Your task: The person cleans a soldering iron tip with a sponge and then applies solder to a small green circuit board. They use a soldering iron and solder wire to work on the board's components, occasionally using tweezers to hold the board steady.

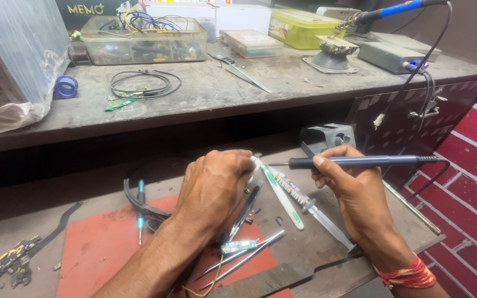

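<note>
**Two hands at work over the red mat**

The right hand (354, 190) holds a soldering iron (360, 161), just to the right of the red mat (100, 243). The iron looks thin, stiff and light, like a fat pen. Its metal tip points left and is likely very hot, so the safe place to hold it is the dark grip, and that is where the fingers are wrapped. A black cord trails off its back end and may tug a little.

The left hand (213, 187) is curled down over the top edge of the mat. Its fingers are bent tight, but what they press or pinch is hidden under the hand, so I cannot tell.

Just right of the mat lie a white and green toothbrush (282, 198) and a small tube (293, 190). Metal tweezers (244, 256) rest on the mat near a tiny circuit board (238, 246).
</note>
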